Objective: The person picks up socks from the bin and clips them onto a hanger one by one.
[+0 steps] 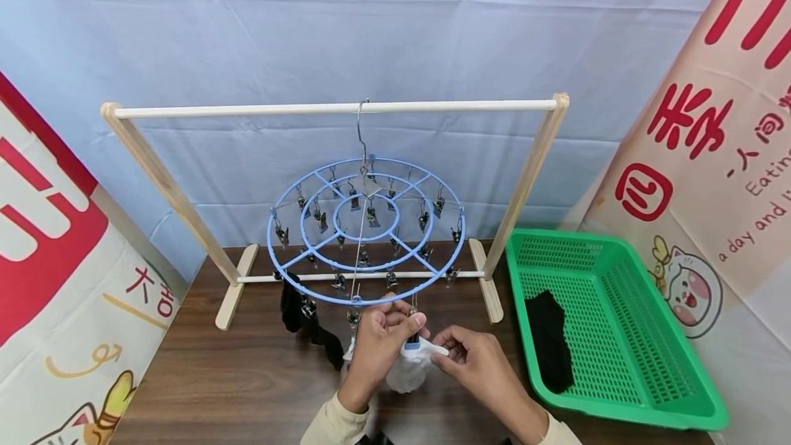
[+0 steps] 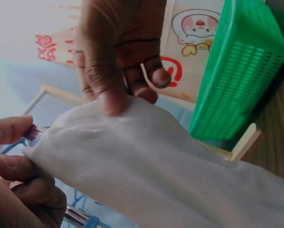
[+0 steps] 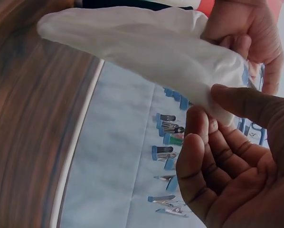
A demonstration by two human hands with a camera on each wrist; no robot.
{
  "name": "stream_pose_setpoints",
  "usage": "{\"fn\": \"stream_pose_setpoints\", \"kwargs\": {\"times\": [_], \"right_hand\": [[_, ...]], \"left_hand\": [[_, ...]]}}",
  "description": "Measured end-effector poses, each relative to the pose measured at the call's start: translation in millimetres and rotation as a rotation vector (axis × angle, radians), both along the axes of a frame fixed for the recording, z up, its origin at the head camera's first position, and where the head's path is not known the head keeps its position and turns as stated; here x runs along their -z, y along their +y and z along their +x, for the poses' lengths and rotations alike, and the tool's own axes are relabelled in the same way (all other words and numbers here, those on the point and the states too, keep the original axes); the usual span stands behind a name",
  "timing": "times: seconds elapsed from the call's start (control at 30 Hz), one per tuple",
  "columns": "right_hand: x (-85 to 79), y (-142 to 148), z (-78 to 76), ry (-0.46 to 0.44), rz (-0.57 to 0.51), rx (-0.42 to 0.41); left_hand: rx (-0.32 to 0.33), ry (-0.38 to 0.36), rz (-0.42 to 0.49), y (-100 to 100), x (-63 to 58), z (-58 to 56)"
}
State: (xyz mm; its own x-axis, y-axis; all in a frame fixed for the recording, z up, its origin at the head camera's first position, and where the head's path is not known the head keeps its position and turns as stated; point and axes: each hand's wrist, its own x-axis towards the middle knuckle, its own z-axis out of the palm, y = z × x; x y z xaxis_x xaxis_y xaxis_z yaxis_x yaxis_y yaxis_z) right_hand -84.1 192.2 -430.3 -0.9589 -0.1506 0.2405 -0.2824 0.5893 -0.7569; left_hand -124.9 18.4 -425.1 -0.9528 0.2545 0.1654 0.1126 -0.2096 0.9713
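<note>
A white sock [image 1: 408, 367] hangs below the front rim of a round blue clip hanger [image 1: 366, 231], its upper edge at a clip [image 1: 413, 340] with a blue tip. My left hand [image 1: 378, 345] pinches that clip between thumb and fingers. With thumb and fingertips, my right hand [image 1: 478, 361] pinches the sock's upper corner and holds the edge out to the right. The right wrist view shows the sock [image 3: 132, 40] stretching away from both hands. Another bit of white cloth [image 1: 349, 351] shows beside the left hand, mostly hidden.
The hanger hooks onto a white rod [image 1: 247, 110] on a wooden stand [image 1: 525, 191]. Several clips dangle from its rings. Black socks [image 1: 309, 318] hang at its front left. On the right, a green basket [image 1: 618, 335] holds a black sock [image 1: 550, 342].
</note>
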Motion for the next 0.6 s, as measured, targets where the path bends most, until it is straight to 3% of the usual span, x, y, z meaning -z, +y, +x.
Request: {"fn": "stream_pose_setpoints", "kwargs": {"times": [0.17,0.4,0.6], "right_hand": [[2.8,5.2,1.6,-0.027,-0.001,-0.037],[5.9,10.9,4.2,0.035,0.006,-0.047],[6.6,13.6,3.5,0.012,0.029,-0.021]], "left_hand": [[0.025,0.026,-0.075,-4.3,-3.6,4.4],[0.046,0.041,-0.050,-9.7,-6.2,11.0],[0.014,0.106,-0.056,-15.2,-6.2,15.7]]}}
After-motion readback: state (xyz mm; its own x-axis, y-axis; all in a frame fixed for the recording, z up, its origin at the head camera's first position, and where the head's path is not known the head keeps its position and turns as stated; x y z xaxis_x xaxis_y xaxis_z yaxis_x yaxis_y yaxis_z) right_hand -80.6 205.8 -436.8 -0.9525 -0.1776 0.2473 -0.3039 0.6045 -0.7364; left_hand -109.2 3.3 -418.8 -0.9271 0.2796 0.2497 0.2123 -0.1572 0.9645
